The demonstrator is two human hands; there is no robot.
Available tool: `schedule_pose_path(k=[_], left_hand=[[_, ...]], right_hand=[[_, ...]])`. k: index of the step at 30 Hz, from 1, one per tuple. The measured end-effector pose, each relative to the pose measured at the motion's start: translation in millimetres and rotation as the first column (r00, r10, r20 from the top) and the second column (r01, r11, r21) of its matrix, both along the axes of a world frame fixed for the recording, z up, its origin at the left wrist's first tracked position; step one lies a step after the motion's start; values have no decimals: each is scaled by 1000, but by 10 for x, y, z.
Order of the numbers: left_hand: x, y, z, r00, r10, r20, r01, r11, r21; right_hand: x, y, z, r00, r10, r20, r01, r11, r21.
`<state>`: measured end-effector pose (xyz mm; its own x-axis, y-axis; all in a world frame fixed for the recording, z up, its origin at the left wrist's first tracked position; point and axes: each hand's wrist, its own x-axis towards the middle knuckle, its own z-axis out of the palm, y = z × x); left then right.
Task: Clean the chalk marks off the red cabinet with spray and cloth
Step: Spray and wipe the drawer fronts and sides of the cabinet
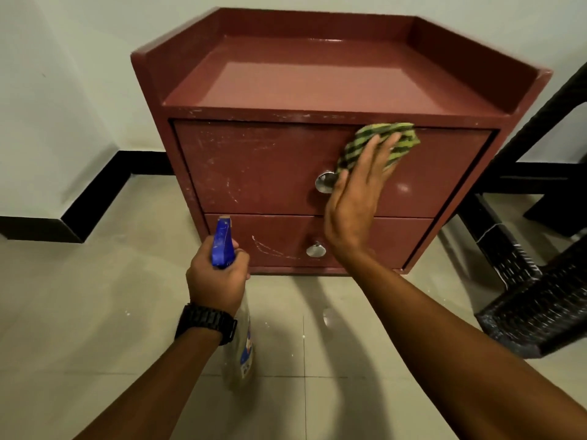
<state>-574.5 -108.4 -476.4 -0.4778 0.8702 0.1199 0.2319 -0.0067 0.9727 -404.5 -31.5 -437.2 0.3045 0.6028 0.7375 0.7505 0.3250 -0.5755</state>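
Note:
The red cabinet point(317, 84) stands on the tiled floor with two drawers, each with a round metal knob. Faint white chalk marks point(228, 173) streak the left half of the upper drawer front, and a curved chalk line point(273, 249) crosses the lower drawer. My right hand point(355, 198) presses a green and black striped cloth point(384, 138) flat against the upper drawer's top right part, fingers straight. My left hand point(216, 277) grips a clear spray bottle point(241, 344) with a blue trigger head, held in front of the lower drawer's left side.
A dark woven chair point(533, 281) stands close on the right of the cabinet. White walls with a black skirting point(95, 198) run behind and to the left. Beige floor tiles point(95, 312) lie in front of the cabinet.

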Motion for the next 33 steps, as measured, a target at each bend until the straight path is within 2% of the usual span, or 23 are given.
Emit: schedule_pose_path(k=[2,4,12,18,21,26,30,33], left_hand=[[20,-7,3,1000,9,16,-9,1000,-8],[10,3,-2,999,17,33,-16,1000,-17],[-90,-22,23,1000,0,-11,1,999,36],[-120,-27,-7,1000,10,10,-10,999,40],[-99,-36,-19,1000,24,9,-25,999,34],[-86,-30,-2,1000,7,-10,-7,999,33],[-121,-42,30,1000,-2,-13,2,999,47],[-211,-55,46,1000,12,-27,-10,998,61]], right_hand=[[162,-4,-140,949,63,310,-68,998,6],[266,60,-139,883,53,466,-83,996,44],[25,207,168,763,-142,631,17,980,200],[-527,280,295,553,-90,828,-157,965,209],[-582,319,334,508,-52,860,-214,959,184],[25,210,337,531,-154,833,-95,966,240],[340,107,286,691,-192,697,73,978,197],[224,116,300,766,-173,619,87,982,167]])
